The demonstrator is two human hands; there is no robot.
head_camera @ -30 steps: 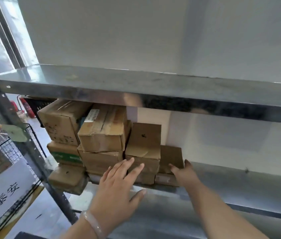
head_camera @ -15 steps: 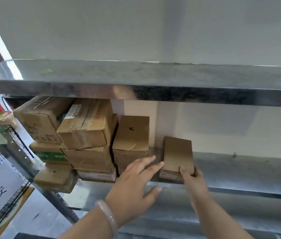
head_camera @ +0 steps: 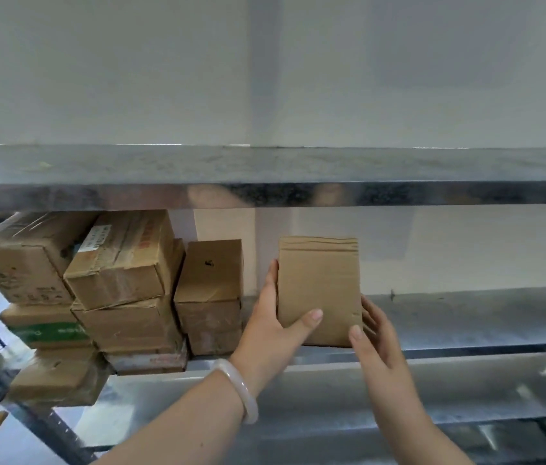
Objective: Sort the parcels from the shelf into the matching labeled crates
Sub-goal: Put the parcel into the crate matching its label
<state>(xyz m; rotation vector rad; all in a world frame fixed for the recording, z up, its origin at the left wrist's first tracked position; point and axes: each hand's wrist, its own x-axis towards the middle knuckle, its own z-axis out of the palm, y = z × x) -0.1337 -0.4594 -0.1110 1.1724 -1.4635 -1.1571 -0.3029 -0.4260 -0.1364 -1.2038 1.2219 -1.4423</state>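
Metal shelf (head_camera: 466,317) against a pale wall (head_camera: 399,78). Flat brown parcel (head_camera: 320,290) stands upright at its front edge, left hand (head_camera: 275,330) and right hand (head_camera: 377,333) gripping opposite sides. Advise drawing it straight out, clear of the stacked boxes (head_camera: 124,283).

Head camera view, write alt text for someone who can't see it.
A left hand and right hand hold a small cardboard parcel upright at a metal shelf. Stacked cardboard boxes sit on the shelf to its left.

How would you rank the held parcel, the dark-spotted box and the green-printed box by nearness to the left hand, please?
1. The held parcel, gripped by the left hand.
2. The dark-spotted box, just left.
3. The green-printed box, far left.
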